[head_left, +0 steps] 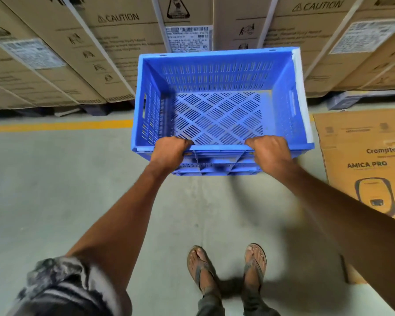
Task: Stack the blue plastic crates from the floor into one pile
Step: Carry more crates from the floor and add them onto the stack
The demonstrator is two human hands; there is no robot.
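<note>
Both hands – left hand [170,151], right hand [268,151] – are clenched over the near rim of the empty blue perforated plastic crate [217,99], raised before stacked cardboard cartons [114,42] – likely light, rigid, best gripped by that rim.

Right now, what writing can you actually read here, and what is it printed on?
"CAUTION", with a warning triangle: tall carton on the left
"CAUTION": tall carton on the right
"Crompton" and "AMICA PRO": brown box on the floor
White barcode labels and small print under the cautions: too blurred to read
Blue crate: no writing
</note>
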